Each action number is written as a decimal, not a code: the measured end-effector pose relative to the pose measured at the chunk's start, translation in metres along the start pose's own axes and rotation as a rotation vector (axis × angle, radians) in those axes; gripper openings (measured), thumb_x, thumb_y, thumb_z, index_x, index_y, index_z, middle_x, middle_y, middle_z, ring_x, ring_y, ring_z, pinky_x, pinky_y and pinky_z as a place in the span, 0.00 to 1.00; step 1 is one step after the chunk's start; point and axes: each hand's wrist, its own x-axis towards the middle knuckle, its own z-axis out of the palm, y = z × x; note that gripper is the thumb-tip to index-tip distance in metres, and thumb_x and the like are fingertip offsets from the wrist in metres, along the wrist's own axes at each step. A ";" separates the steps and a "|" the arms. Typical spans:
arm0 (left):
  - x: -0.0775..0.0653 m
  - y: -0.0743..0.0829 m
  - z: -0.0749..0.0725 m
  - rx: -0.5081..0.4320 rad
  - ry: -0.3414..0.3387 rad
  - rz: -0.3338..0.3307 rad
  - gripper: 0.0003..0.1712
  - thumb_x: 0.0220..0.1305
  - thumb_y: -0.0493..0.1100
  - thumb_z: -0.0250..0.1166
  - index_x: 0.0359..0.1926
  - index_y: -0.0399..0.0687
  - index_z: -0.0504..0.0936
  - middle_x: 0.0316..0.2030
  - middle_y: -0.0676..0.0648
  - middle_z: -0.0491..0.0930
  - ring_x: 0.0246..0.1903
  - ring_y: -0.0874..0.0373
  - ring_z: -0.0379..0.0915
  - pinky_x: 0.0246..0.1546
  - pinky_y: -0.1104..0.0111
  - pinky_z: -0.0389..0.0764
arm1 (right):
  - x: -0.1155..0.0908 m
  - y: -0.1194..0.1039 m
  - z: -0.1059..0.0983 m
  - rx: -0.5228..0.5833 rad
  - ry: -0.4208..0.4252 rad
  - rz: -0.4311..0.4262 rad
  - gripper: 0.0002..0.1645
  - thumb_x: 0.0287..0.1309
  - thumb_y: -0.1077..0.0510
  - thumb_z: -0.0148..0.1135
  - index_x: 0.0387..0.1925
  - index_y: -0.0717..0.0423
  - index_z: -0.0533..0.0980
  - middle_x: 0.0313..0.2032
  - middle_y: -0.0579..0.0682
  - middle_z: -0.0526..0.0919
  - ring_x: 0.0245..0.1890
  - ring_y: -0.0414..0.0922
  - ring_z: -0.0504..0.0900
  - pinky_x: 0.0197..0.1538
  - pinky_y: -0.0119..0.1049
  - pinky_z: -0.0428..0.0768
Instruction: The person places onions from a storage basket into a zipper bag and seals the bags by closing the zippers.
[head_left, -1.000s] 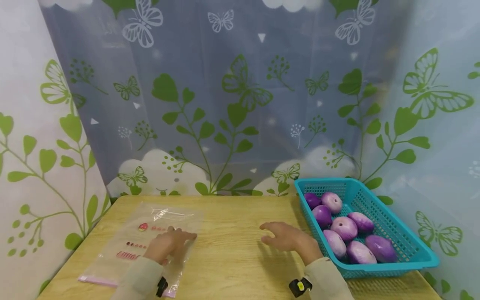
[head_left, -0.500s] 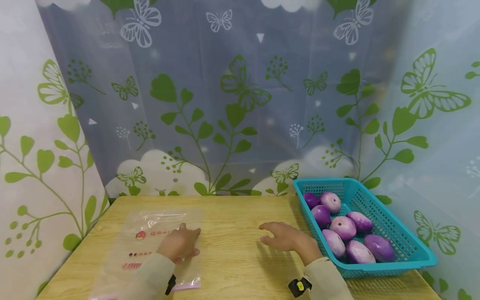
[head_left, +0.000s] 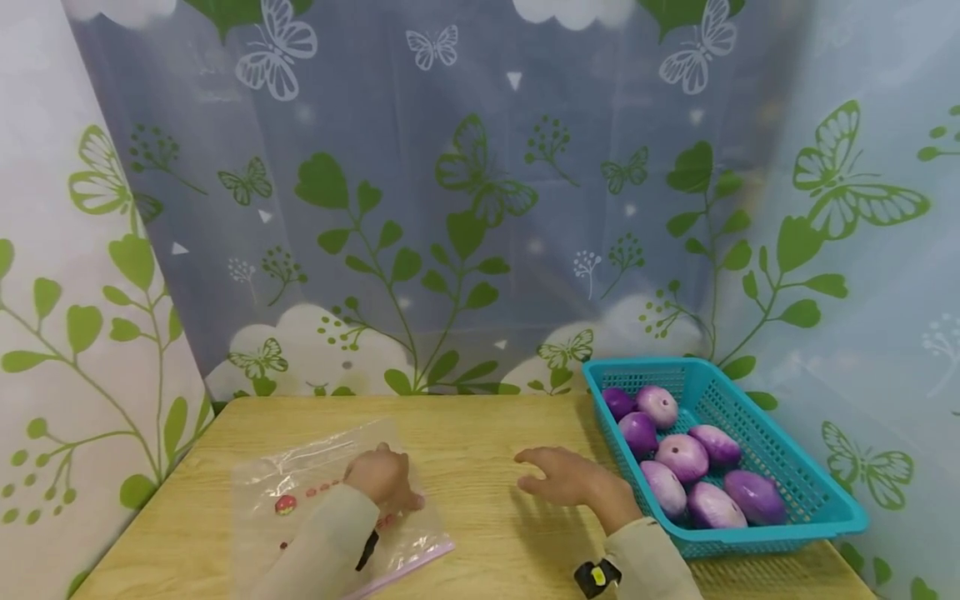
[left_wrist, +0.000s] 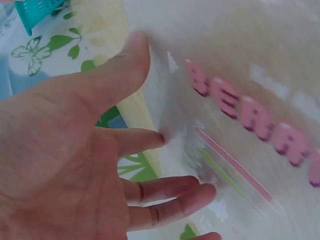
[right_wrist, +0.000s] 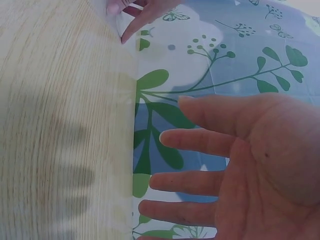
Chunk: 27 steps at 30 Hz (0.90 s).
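A clear plastic zip bag (head_left: 258,479) with red and pink prints and a pink strip lies at the left of the wooden table, turned at a slant. On its right part rests my left hand (head_left: 382,479), bent down at the wrist. In the left wrist view the fingers of the left hand (left_wrist: 110,140) are extended, their tips touching the bag (left_wrist: 240,65) beside pink letters. My right hand (head_left: 566,479) hovers over the table's right half, fingers spread. The right wrist view shows the right hand (right_wrist: 225,165) holding nothing.
A turquoise basket (head_left: 806,467) stands at the right of the table (head_left: 480,433), holding several purple onion-like vegetables (head_left: 682,457). Patterned curtains (head_left: 450,208) with leaves and butterflies enclose the back and both sides.
My left hand has shifted right and turned, and the bag has slid right and rotated with it. My right hand keeps its place above the table.
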 end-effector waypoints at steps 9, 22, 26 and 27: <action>0.011 0.008 0.010 0.141 0.085 -0.033 0.45 0.57 0.71 0.70 0.58 0.37 0.80 0.38 0.35 0.76 0.26 0.45 0.76 0.29 0.49 0.86 | 0.003 0.002 0.002 -0.017 0.008 -0.006 0.27 0.74 0.53 0.58 0.68 0.60 0.72 0.68 0.60 0.76 0.71 0.61 0.72 0.72 0.61 0.71; 0.022 0.025 0.003 -0.064 0.031 0.066 0.23 0.58 0.52 0.77 0.45 0.42 0.82 0.41 0.41 0.80 0.41 0.43 0.78 0.45 0.45 0.82 | 0.003 0.001 0.001 -0.004 0.002 -0.014 0.26 0.75 0.53 0.57 0.68 0.60 0.72 0.69 0.61 0.75 0.71 0.62 0.71 0.73 0.61 0.70; 0.001 0.032 -0.002 -0.074 -0.020 0.133 0.19 0.53 0.50 0.79 0.32 0.47 0.78 0.33 0.48 0.77 0.36 0.50 0.77 0.42 0.50 0.81 | 0.002 0.000 0.002 -0.005 0.004 -0.047 0.27 0.75 0.53 0.57 0.68 0.61 0.72 0.68 0.63 0.75 0.71 0.63 0.72 0.72 0.62 0.70; -0.005 0.033 -0.002 -0.068 -0.028 0.141 0.20 0.52 0.50 0.80 0.31 0.48 0.77 0.31 0.49 0.76 0.35 0.51 0.76 0.41 0.51 0.81 | 0.002 0.001 0.003 -0.002 0.003 -0.053 0.27 0.75 0.53 0.57 0.68 0.61 0.71 0.68 0.63 0.75 0.71 0.63 0.72 0.72 0.62 0.70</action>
